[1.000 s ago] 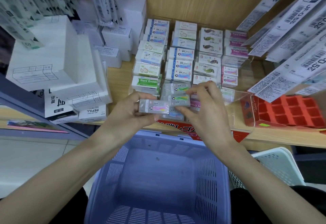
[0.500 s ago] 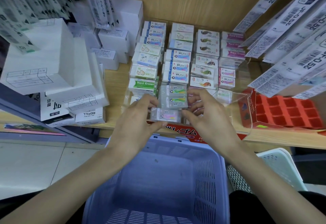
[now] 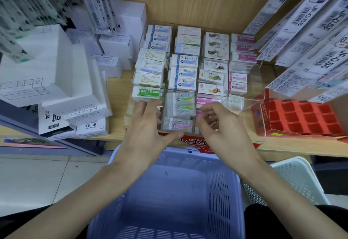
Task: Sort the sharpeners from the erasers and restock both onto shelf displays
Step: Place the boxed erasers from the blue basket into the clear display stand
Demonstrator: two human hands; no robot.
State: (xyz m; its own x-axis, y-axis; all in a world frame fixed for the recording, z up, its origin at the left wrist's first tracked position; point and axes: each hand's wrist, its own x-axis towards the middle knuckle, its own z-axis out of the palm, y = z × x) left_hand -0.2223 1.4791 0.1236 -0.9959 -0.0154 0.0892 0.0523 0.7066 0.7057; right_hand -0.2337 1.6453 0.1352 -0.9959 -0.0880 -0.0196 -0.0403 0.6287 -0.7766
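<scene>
A clear-wrapped eraser [image 3: 178,124] with a pink and purple label lies in the front row of the clear acrylic eraser display [image 3: 250,103] on the wooden shelf. My left hand [image 3: 148,126] holds its left end, thumb along the front edge. My right hand [image 3: 218,126] pinches its right end with curled fingertips. Two green-labelled erasers [image 3: 179,105] sit stacked just behind it. Rows of boxed erasers [image 3: 183,78] fill the display further back. I see no sharpeners.
A blue plastic basket [image 3: 224,191] stands below my arms, a white basket [image 3: 299,178] to its right. A red compartment tray [image 3: 305,118] sits right of the display. White refill boxes [image 3: 56,80] are stacked at left. Hanging refill packs [image 3: 308,31] crowd the upper right.
Both hands have carried the pink-labelled eraser forward and down into the display's front row, below the two green-labelled ones.
</scene>
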